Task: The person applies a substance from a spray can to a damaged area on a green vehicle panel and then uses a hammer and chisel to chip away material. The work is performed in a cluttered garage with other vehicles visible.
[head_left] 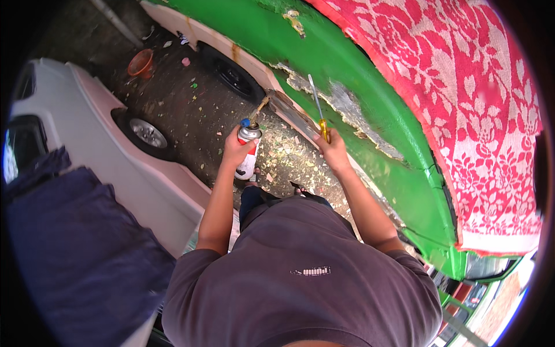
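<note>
Left hand (234, 149) wrapped round a white-and-red cylindrical metal can (247, 166) — contents hidden — right hand (335, 152) gripping a yellow-handled metal screwdriver (324, 125) beside a chipped green car body (376, 92), orange plastic bucket (140, 70) on the ground, inside unclear.

Left hand (234, 149): at 10 o'clock of the view's centre, closed in a grip; some fingers hidden.
Left wrist (227, 166): near 9 o'clock, roughly in line with the forearm.
Left forearm (219, 208): bare, running from 7–8 o'clock and pointing between 12 and 1.
Right hand (334, 151): between 2 and 3 o'clock, closed in a grip, thumb side turned toward 10; finger detail too small to tell.
Right wrist (343, 170): at 3 o'clock, nearly straight.
Right forearm (367, 205): bare, running from 4 o'clock and pointing toward 11.
Hands together: well apart.
Torso (300, 243): fills 6 o'clock, below both hands.
</note>
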A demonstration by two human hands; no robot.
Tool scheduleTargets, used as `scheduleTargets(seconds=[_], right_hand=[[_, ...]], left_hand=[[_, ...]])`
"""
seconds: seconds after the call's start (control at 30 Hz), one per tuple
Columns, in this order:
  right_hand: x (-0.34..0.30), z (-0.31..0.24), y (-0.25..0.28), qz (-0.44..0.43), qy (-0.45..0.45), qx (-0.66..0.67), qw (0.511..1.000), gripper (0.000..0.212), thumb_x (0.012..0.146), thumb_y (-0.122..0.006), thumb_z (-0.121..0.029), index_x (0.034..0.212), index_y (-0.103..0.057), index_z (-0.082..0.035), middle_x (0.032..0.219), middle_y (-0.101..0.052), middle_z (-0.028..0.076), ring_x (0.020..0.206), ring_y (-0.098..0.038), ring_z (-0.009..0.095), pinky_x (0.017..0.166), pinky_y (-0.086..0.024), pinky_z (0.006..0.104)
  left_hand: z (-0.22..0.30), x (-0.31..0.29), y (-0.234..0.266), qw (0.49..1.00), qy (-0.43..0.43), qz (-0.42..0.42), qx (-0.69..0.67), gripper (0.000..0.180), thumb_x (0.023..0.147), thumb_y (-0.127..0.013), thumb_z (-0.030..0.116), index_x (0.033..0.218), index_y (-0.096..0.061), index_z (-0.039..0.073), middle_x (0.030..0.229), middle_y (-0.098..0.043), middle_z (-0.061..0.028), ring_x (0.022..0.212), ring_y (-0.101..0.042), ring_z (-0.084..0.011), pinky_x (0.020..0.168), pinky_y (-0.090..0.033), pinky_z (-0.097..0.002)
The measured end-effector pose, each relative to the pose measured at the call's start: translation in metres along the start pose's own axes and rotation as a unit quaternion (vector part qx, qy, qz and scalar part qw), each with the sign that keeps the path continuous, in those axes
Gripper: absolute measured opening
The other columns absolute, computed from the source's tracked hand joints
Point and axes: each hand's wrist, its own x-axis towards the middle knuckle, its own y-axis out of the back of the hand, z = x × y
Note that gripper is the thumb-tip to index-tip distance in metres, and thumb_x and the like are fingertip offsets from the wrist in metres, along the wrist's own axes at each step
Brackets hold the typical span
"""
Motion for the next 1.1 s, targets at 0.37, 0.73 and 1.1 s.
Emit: scheduleTargets(seconds=[0.37, 0.73, 1.1], right_hand=[[-0.019, 0.061, 0.049, -0.128, 0.065, 0.035, 0.989, 0.027, 0.085, -0.070, -0.024, 0.086, -0.052, -0.003, 0.063, -0.053, 0.002, 0.052, -0.049, 0.010, 0.050, -0.040, 0.0284], [-0.092, 0.064, 0.031, -0.187, 0.062, 0.116, 0.974, 0.028, 0.087, -0.069, -0.020, 0.092, -0.046, -0.006, 0.075, -0.066, 0.009, 0.045, -0.047, 0.008, 0.041, -0.037, 0.0221], [-0.129, 0.083, 0.024, -0.149, 0.081, 0.086, 0.982, 0.029, 0.081, -0.075, -0.016, 0.087, -0.050, -0.003, 0.066, -0.060, 0.004, 0.048, -0.053, 0.010, 0.044, -0.043, 0.0255]], left_hand=[[0.059, -0.118, -0.117, 0.957, 0.100, 0.146, 0.231, 0.074, 0.068, -0.081, 0.041, 0.123, -0.052, 0.001, 0.112, -0.063, -0.0189, 0.104, -0.062, -0.0329, 0.088, -0.048, -0.0407], [0.089, -0.185, -0.164, 0.881, 0.149, 0.177, 0.412, 0.075, 0.065, -0.083, 0.039, 0.122, -0.053, 0.002, 0.118, -0.058, -0.0153, 0.112, -0.056, -0.0310, 0.089, -0.049, -0.0428], [0.070, -0.233, -0.175, 0.869, 0.108, 0.150, 0.459, 0.075, 0.072, -0.077, 0.048, 0.121, -0.048, -0.001, 0.119, -0.055, -0.0157, 0.114, -0.053, -0.0324, 0.088, -0.048, -0.0460]])
